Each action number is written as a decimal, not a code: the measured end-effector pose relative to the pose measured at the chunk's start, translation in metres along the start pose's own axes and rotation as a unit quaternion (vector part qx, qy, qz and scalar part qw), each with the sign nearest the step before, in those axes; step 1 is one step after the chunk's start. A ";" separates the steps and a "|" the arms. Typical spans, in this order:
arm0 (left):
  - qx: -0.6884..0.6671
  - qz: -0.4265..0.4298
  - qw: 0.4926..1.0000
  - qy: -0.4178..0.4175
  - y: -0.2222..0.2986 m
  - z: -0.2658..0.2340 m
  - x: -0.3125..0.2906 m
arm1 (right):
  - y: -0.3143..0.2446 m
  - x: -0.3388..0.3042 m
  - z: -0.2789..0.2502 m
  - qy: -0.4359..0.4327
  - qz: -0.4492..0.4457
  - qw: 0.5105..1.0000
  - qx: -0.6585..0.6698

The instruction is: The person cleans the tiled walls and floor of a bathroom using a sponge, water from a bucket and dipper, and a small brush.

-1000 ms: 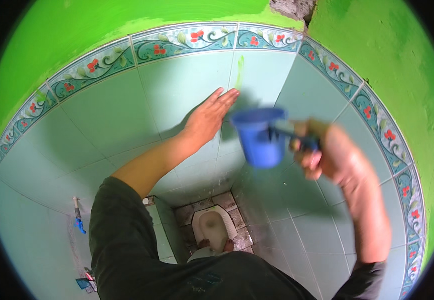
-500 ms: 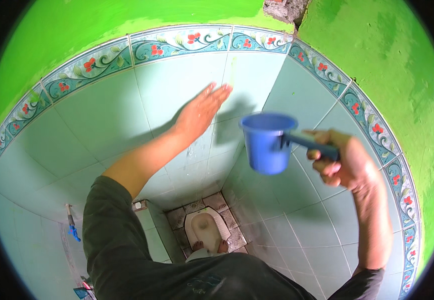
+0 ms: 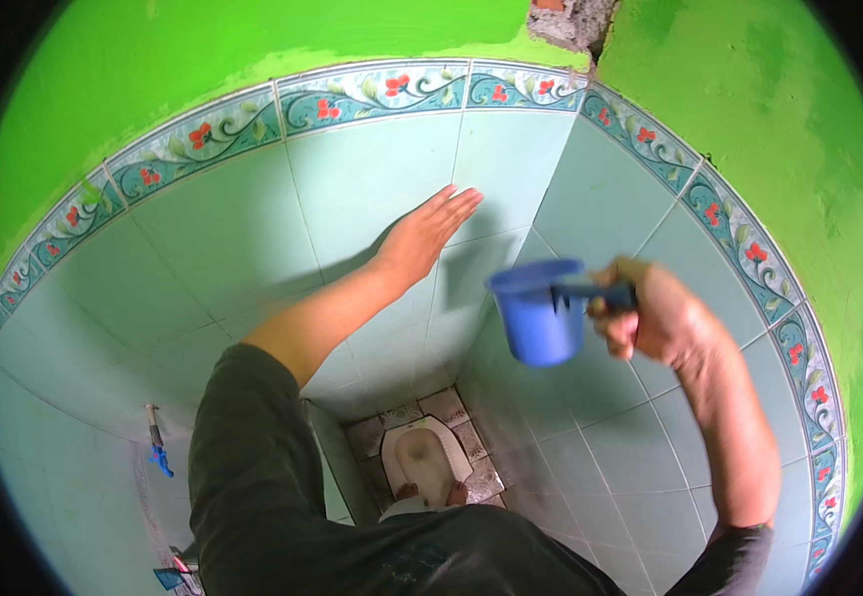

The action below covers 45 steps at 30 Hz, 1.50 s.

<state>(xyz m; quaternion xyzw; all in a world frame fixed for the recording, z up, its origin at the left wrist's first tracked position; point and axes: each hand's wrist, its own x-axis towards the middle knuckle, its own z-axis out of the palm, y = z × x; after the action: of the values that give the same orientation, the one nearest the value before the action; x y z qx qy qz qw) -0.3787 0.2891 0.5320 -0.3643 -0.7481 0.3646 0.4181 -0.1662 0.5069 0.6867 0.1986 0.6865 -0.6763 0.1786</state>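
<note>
Blue dipper [image 3: 543, 328] in the right hand [image 3: 668, 316], inner bottom out of sight

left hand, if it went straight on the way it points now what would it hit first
Probably the tiled wall, toward the corner and flowered border; depth is unclear, so the left hand may be touching it.

1. I have an open gap between the left hand [image 3: 421, 240] and the blue dipper [image 3: 543, 328].
2. The back wall [image 3: 374, 171] stops me just beyond that hand.
3. The right hand [image 3: 662, 316] and forearm [image 3: 729, 422] block me along the side wall [image 3: 605, 184].
4. Between both arms, I see open air down to the toilet [image 3: 419, 444].
</note>
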 end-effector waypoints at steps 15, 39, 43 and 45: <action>-0.236 -0.118 0.963 0.061 0.025 0.006 -0.052 | 0.059 0.004 -0.010 0.038 -0.050 0.996 0.067; -0.436 -0.583 0.630 -0.270 0.186 -0.016 -0.416 | 0.326 0.168 0.025 -0.152 0.116 0.980 0.049; -0.375 -0.630 0.621 -0.278 0.190 -0.052 -0.441 | 0.336 0.168 0.023 -0.203 0.110 0.972 0.054; -0.365 -0.630 0.614 -0.304 0.203 -0.061 -0.471 | 0.338 0.162 0.031 -0.188 0.126 0.972 0.059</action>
<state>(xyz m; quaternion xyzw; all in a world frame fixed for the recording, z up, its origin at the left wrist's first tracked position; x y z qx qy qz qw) -0.0948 -0.0011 0.2133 0.2053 -0.9494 -0.2018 0.1256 -0.1321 0.4828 0.3123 0.1628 0.5694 -0.7128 0.3758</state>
